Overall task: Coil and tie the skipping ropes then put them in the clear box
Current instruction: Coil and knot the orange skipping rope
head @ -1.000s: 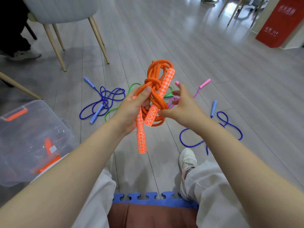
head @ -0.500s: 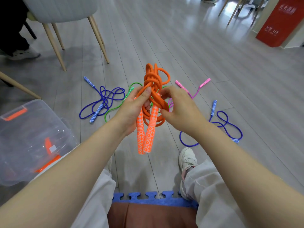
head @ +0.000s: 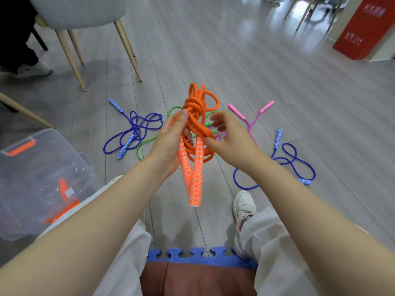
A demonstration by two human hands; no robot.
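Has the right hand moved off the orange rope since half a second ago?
Yes. The right hand has opened and drawn back rightward from the orange rope, uncovering more of the pink rope lying on the floor; only the left hand grips the bundle.

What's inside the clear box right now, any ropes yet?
Through the clear box wall only orange plastic pieces show, probably its own latches or lid parts. No coiled rope is visible inside. The near end is hidden by the left arm, so I cannot confirm it.
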